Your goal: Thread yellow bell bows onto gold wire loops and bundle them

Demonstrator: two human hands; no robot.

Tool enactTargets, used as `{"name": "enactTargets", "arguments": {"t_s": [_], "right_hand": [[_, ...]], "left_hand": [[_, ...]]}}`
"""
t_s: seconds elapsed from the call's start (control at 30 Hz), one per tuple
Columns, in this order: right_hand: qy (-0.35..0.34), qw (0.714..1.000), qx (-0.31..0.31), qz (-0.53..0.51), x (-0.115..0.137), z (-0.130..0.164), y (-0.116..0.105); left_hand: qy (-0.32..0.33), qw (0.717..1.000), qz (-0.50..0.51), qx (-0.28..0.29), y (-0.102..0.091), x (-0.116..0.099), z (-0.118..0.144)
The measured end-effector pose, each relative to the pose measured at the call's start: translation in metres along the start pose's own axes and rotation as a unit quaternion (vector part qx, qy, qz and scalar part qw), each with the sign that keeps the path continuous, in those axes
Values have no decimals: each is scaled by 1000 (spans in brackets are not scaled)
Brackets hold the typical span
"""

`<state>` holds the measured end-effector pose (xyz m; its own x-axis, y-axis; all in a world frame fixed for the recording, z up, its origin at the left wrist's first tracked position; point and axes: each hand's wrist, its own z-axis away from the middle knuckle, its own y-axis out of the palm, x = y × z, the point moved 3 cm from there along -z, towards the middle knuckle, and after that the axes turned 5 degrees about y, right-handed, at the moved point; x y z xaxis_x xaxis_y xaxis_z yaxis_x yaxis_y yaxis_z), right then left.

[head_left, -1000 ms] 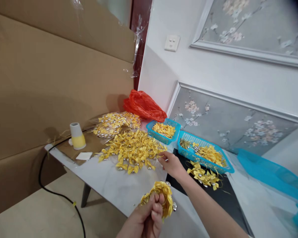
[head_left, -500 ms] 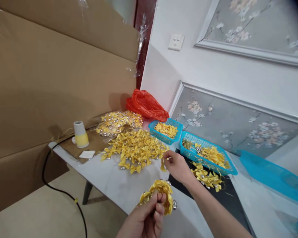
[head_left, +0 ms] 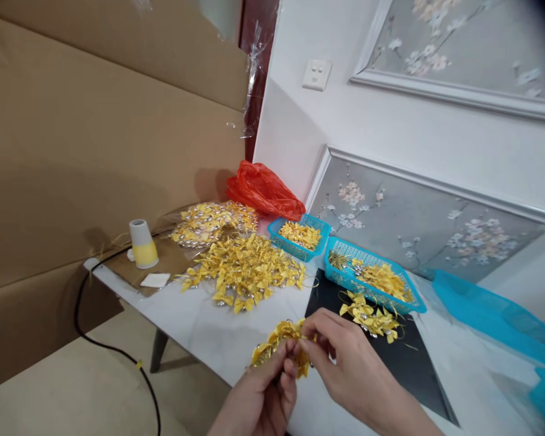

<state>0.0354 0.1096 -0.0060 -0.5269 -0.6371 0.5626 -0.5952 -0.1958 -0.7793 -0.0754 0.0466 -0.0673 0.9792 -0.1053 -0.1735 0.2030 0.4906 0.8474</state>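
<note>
Low in the middle, my left hand [head_left: 267, 384] is closed round a bunch of yellow ribbon bows [head_left: 272, 340] with small silver bells. My right hand [head_left: 352, 360] meets it from the right, thumb and fingers pinched at the bunch's edge on a yellow ribbon bow, mostly hidden by the fingers. Beyond the hands a large pile of yellow bows [head_left: 249, 269] with silver bells lies on the table. A smaller group of loose bows [head_left: 370, 318] rests on a black sheet [head_left: 418, 369], to the right of my right hand.
Two blue baskets [head_left: 295, 249] [head_left: 375, 287] hold more bows at the back. Behind the pile lie a clear bag of bows [head_left: 209, 224] and a red plastic bag [head_left: 266, 191]. A thread cone [head_left: 143, 245] stands left on the table [head_left: 200, 339]; a black cable [head_left: 102, 346] hangs past its edge.
My right hand has moved from beside the pile, bringing a yellow bow down to the bunch in my left hand. The two hands now touch; my left hand keeps its hold.
</note>
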Motion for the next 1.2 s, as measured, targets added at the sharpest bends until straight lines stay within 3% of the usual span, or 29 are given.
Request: {"name": "enactTargets", "arguments": {"t_s": [0.13,0.23,0.33,0.43,0.53,0.63,0.67,0.7,0.8,0.9,1.03,1.2], "right_hand": [[-22,997,-62,-34,3,8,14],[-83,988,-114,61,7,15,24],[-146,959,-162,183,11,22,28],[-204,932,-185,236,18,27,28],[-223,943,-154,192,22,30,22],[-138,987,-64,52,13,18,6],[-81,996,-46,10,5,11,0],[21,998,-56,-13,-9,1,-7],[165,981,-97,-3,-54,-35,-20],[273,959,-77,-15,-97,-70,-11],[326,943,-54,-36,-126,-93,13],[276,958,-66,-31,-123,-90,17]], "left_hand": [[5,1000,2,5,-2,2,-2],[-5,1000,6,8,-4,4,-4],[-18,1000,6,15,-6,6,-6],[-30,999,5,24,-6,7,-8],[-40,999,6,29,-7,4,-9],[-28,999,16,36,-5,-3,-6],[-21,999,20,40,-3,-5,-4],[-16,999,24,44,-2,-7,-3],[-18,998,24,49,2,-9,0],[-17,999,15,39,3,-10,2],[-4,1000,0,19,3,-14,4],[18,1000,-10,-1,0,-17,5]]}}
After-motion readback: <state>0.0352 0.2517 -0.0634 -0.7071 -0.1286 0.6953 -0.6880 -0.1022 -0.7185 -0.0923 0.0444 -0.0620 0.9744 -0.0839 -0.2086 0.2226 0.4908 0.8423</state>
